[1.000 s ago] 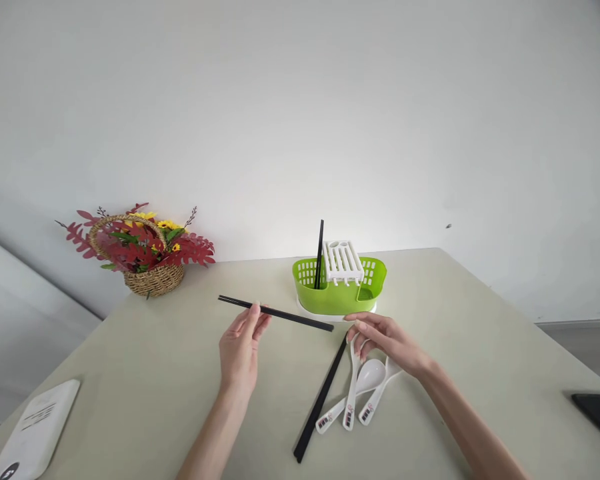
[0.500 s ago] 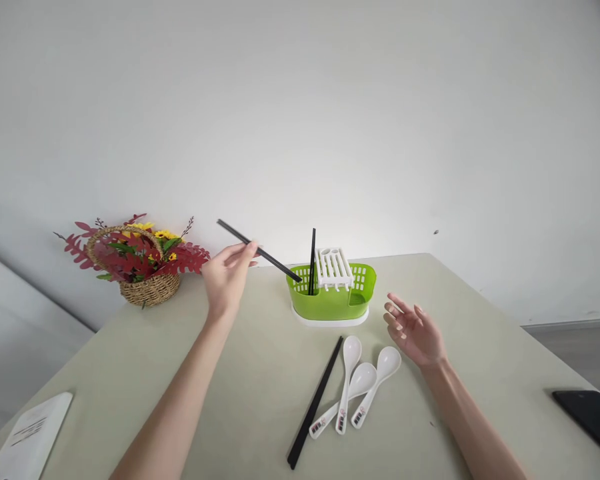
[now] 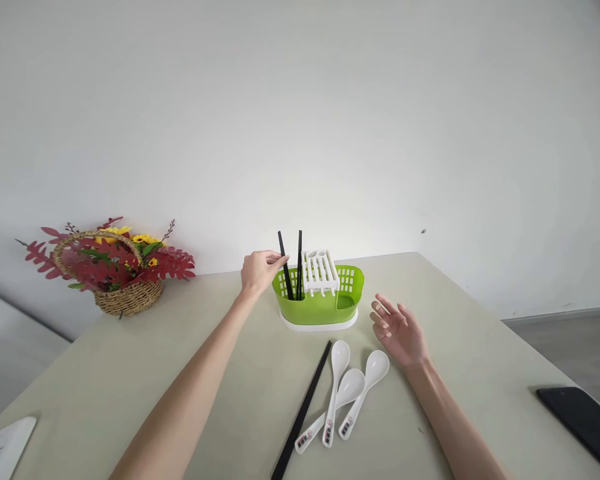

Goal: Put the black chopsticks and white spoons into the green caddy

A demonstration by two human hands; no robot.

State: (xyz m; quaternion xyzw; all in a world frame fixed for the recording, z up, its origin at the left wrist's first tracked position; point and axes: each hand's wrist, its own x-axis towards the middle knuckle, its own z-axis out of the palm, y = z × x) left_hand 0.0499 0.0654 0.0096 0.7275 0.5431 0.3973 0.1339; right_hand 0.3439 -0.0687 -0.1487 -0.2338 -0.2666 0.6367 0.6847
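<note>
My left hand (image 3: 263, 270) pinches a pair of black chopsticks (image 3: 285, 263) near their upper part. Their lower ends are inside the left compartment of a green slotted utensil holder (image 3: 310, 310), and they lean slightly left. Beside them, another black pair (image 3: 299, 263) stands nearly upright in the same compartment. A white slotted rack (image 3: 320, 271) sits across the holder's middle. To the right of the holder, my right hand (image 3: 400, 331) hovers palm up, fingers loosely curled and apart, with nothing in it.
In front of the holder lie black chopsticks (image 3: 303, 410) and three white spoons, one a crossing spoon (image 3: 351, 385). A wicker basket of artificial flowers (image 3: 130, 297) stands at the back left. A black phone (image 3: 577, 420) lies at right, a white object (image 3: 5, 443) at left.
My left hand has moved right to the holder. Its chopsticks have gone from slanting outside to nearly upright, with their ends in the compartment. The view has shifted slightly; my right hand keeps its pose.
</note>
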